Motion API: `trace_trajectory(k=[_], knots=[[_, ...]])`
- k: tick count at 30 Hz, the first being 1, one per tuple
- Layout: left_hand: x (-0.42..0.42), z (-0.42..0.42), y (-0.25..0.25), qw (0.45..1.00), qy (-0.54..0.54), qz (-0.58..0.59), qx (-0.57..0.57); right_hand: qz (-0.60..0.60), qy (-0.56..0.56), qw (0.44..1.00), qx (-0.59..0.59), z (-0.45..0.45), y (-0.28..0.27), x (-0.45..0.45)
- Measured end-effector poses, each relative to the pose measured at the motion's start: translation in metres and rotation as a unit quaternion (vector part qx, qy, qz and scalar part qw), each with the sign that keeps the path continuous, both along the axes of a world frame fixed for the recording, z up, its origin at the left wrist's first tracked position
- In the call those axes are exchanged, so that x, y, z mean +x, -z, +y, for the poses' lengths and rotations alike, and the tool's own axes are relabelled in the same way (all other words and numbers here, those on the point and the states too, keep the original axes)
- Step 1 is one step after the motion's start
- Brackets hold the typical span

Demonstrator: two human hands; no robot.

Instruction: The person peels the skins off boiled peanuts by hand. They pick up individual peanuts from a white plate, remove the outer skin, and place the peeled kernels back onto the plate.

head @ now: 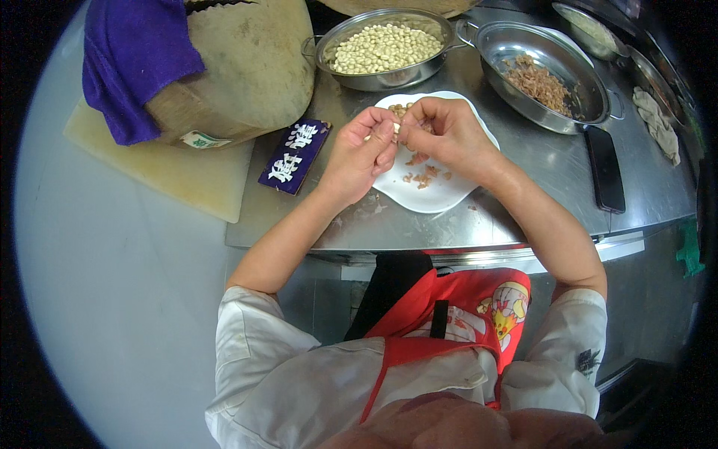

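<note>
Above a scalloped white plate (440,199), my left hand (362,151) and my right hand (446,132) meet at the fingertips. A pale peeled peanut (396,128) is pinched by my left thumb and fingers, and my right fingertips touch it. Unpeeled peanuts (400,109) lie on the plate, partly hidden behind my hands. Brown skins (423,178) are scattered on its near part. Behind the plate stands a steel pan of pale peeled peanuts (387,49). To the right, another steel pan holds a heap of brown skins (537,84). Whether my right fingers grip anything is hard to tell.
A thick wooden chopping block (252,62) with a purple cloth (140,67) sits on a pale cutting board (207,179) at left. A dark blue sign (295,156) bears white writing. At right lie a black phone (604,168) and a grey cloth (656,123) on the steel table (549,207).
</note>
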State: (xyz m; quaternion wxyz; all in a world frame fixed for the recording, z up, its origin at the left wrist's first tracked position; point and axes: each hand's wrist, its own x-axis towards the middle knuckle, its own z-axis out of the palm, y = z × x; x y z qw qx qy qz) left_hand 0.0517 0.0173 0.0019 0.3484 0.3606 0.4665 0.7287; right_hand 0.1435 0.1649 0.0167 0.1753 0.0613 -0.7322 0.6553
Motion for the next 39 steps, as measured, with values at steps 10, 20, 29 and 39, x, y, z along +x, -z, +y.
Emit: trace_trajectory(k=[10,20,29,39], knots=[[0.0007,0.0005,-0.0039,0.997,0.007,-0.072,-0.014,-0.006,0.003,1.000,-0.025,-0.0019,-0.0003,0.0002],[-0.0020,-0.0012,0.0021,0.999,0.018,-0.027,-0.006,-0.015,-0.012,1.000,-0.016,0.0006,-0.0028,0.0022],[0.0000,-0.0009,-0.0009,1.000,-0.006,-0.024,-0.006,-0.020,-0.026,0.999,-0.018,0.0039,0.0005,-0.0006],[0.0044,-0.0019,0.0012,0.979,-0.109,0.170,-0.038,-0.043,-0.038,0.998,0.003,0.0033,-0.0057,0.0041]])
